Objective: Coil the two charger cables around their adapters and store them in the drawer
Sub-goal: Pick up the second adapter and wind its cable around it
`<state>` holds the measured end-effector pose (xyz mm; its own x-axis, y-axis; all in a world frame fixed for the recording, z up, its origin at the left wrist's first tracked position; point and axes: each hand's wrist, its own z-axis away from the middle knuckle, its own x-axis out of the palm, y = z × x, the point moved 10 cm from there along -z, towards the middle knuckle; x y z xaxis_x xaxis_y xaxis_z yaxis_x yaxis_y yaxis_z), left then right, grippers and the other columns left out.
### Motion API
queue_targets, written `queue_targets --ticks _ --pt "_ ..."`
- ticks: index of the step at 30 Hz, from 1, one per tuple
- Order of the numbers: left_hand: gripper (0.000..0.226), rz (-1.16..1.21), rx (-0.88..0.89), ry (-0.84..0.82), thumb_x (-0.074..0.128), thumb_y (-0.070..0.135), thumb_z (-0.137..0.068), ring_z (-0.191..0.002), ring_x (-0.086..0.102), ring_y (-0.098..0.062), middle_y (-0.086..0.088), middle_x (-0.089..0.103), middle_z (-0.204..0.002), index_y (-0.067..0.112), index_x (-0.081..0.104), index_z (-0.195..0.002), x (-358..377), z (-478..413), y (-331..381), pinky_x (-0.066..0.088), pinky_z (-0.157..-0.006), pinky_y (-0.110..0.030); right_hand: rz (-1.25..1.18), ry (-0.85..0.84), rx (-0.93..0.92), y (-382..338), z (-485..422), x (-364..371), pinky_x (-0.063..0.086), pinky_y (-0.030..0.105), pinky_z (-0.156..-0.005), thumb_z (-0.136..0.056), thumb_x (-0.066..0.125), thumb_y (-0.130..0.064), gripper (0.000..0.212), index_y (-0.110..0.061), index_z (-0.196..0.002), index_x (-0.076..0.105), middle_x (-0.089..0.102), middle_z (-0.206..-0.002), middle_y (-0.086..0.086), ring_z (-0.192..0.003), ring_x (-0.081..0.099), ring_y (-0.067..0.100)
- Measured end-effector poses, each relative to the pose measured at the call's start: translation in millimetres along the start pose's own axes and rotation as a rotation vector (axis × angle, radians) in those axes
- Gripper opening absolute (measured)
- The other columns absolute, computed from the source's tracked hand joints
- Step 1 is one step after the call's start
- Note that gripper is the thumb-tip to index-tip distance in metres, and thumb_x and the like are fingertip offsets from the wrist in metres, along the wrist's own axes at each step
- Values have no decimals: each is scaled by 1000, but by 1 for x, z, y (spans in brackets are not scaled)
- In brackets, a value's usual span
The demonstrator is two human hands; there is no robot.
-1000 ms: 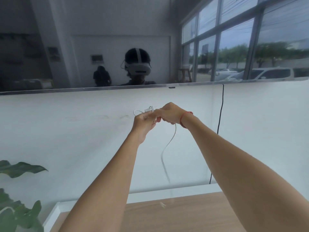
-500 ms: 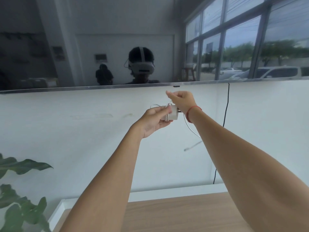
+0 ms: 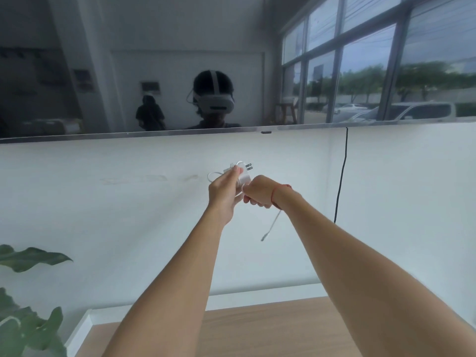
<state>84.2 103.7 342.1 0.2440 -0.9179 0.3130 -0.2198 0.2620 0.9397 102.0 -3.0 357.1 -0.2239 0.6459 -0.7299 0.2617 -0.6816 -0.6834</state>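
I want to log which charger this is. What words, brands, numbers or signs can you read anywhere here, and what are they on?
No text can be read anywhere.
On the adapter in the left hand: plain white, no print shows.
On the cable in the right hand: no marking shows.
On the wall panels in the reflection: too blurred to read.
On the parked cars: too small and blurred to read.

White adapter and cable; red wristband; green leaves.
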Motion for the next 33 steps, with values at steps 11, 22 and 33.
queue_targets --ticks 11,22,33 --pt "37 14 -27 -251 65 32 -91 -115 62 -22 -7 66 -121 6 65 -118 18 -1 2 48 -100 -34 -193 268 -282 -50 10 -80 34 27 -53 -80 54 -29 33 -19 -52 69 52 -68 7 -59 34 19" --pt "23 88 -18 -215 63 32 -93 -112 64 -20 -3 69 -116 17 72 -106 24 -1 -3 47 -103 -34 -124 422 -248 -24 -8 -77 52 42 -76 -97 42 -34 42 -9 -64 49 57 -72 9 -72 55 27" --pt "20 -55 -4 -226 63 29 -92 -97 65 -22 -3 69 -101 13 71 -100 14 -8 6 53 -94 -33 -500 354 -197 -6 -15 -59 57 37 -88 -96 46 -25 34 -7 -70 60 70 -87 9 -93 70 29"
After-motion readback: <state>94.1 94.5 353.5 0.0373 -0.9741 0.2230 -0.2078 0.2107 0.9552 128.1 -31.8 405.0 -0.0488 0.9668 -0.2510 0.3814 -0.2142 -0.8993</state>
